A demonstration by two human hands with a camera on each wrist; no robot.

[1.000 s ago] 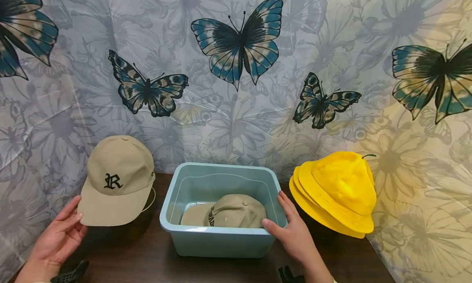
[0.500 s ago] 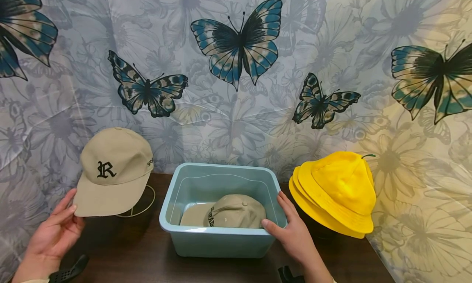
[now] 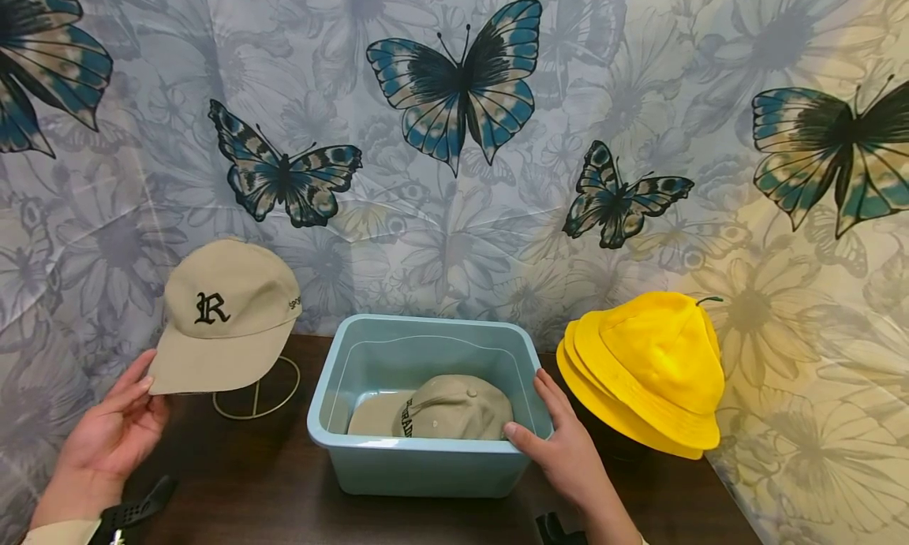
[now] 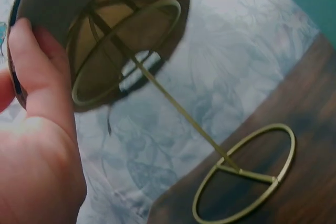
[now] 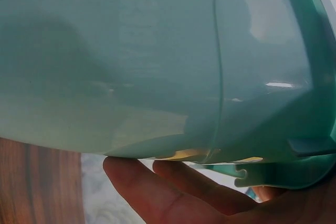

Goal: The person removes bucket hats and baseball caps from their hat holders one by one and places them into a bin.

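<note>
My left hand (image 3: 114,434) pinches the brim of a beige baseball cap (image 3: 230,316) with a black letter R on its front. Under that cap stands a gold wire hat stand (image 4: 184,113); its top ring shows inside the crown in the left wrist view, and its base ring rests on the table. My right hand (image 3: 568,450) grips the right rim of a light blue plastic tub (image 3: 426,470), thumb over the front corner and fingers along the outer side. A second beige cap (image 3: 465,407) with dark lettering lies in the tub.
A stack of yellow bucket hats (image 3: 653,363) stands to the right of the tub, close to my right hand. Behind the dark wood table (image 3: 241,482) hangs a cloth (image 3: 454,253) printed with butterflies and flowers.
My left hand has raised the beige cap at the left, and more of the stand's base ring now shows under it. The right hand and the tub have stayed put.
</note>
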